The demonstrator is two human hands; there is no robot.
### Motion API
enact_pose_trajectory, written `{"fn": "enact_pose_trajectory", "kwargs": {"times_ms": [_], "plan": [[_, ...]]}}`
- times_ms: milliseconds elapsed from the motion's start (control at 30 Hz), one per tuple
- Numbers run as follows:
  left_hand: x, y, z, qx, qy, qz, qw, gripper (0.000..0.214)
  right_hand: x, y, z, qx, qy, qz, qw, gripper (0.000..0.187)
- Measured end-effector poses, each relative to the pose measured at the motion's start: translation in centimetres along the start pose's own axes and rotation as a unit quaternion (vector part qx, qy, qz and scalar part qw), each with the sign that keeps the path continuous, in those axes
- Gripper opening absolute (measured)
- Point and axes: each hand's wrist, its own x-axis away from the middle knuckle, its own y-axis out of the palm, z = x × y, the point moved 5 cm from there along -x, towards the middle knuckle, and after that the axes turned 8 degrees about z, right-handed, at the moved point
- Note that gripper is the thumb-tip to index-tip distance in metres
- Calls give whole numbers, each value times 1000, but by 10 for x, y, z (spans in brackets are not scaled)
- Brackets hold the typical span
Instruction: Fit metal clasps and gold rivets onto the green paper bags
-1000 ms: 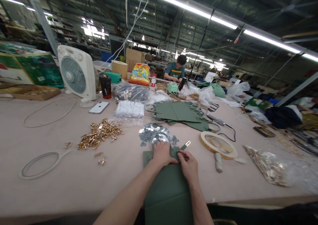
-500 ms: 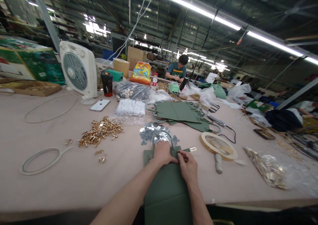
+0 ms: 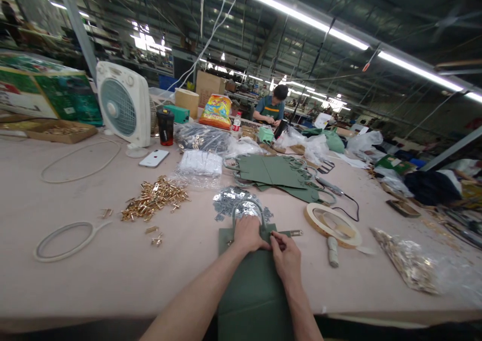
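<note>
A long green bag panel (image 3: 244,291) runs from the table over its near edge, with a looped green handle (image 3: 262,211) at its far end. My left hand (image 3: 247,234) grips the panel's far end at the foot of the handle, thumb pointing right; its fingertips are partly hidden. Close beside that thumb, my right hand (image 3: 286,254) pinches a small metal fitting, mostly covered by the fingers. A short strap with a metal end plate (image 3: 296,233) sticks out to the right past the right hand. Flat silver metal plates (image 3: 226,200) lie scattered behind the handle.
Left of the panel is a heap of gold metal fittings (image 3: 154,200). A roll of tape (image 3: 312,220) and a wrapped stick (image 3: 333,252) lie right. Stacked green panels (image 3: 271,170), a phone (image 3: 154,158) and a fan (image 3: 124,105) stand farther back. Another person (image 3: 271,107) sits opposite.
The strap's metal end plate has swung slightly down and now points more straight to the right. Both hands keep nearly the same place on the panel; the view has shifted slightly.
</note>
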Motion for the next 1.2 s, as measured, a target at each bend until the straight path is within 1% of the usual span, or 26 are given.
{"fn": "enact_pose_trajectory", "kwargs": {"times_ms": [133, 267, 333, 433, 500, 533, 600, 633, 667, 700, 767, 833, 900, 933, 1000, 1067, 1133, 1200], "plan": [[0, -1, 0, 8, -4, 0, 1000, 72, -1, 5, -3, 36, -16, -9, 999, 37], [1, -1, 1, 20, -4, 1, 1000, 65, 0, 6, -12, 83, -41, 1, 996, 36], [1, -2, 0, 29, 0, 4, 1000, 65, 3, 4, -16, 83, -45, 7, 995, 38], [1, -3, -4, 49, 12, 11, 999, 67, 6, -2, -21, 56, -38, 10, 998, 40], [3, -4, -6, 64, 19, 17, 998, 66, 7, -7, -27, 36, -38, 37, 998, 42], [5, -6, -7, 71, 21, 21, 997, 64, 8, -10, -30, 30, -46, 66, 996, 45], [8, -8, -8, 83, 24, 30, 996, 59, 9, -17, -36, 24, -63, 126, 990, 58], [10, -10, -8, 88, 27, 35, 995, 57, 9, -18, -36, 18, -62, 141, 988, 67], [11, -11, -8, 93, 31, 40, 994, 55, 9, -18, -35, 9, -51, 139, 989, 73], [13, -13, -7, 97, 36, 44, 994, 53, 9, -17, -33, -2, -35, 121, 992, 75], [16, -18, -6, 104, 52, 47, 992, 49, 7, -12, -27, -29, -2, 66, 997, 70], [21, -26, -3, 108, 72, 44, 991, 45, 5, -10, -23, -57, 14, 32, 998, 59], [28, -37, 1, 113, 107, 42, 987, 43, 3, -11, -21, -91, 26, 31, 995, 55], [33, -44, 4, 114, 135, 48, 983, 44, 2, -13, -20, -110, 35, 35, 993, 55], [45, -58, 9, 108, 202, 79, 970, 50, 0, -15, -18, -139, 57, 46, 988, 57], [59, -70, 9, 97, 246, 130, 956, 51, -1, -19, -16, -160, 81, 55, 982, 60], [71, -77, 0, 102, 237, 187, 948, 40, -2, -22, -15, -183, 96, 60, 977, 61], [81, -79, -14, 137, 204, 243, 939, 25, -2, -25, -16, -200, 94, 66, 973, 60]]}}
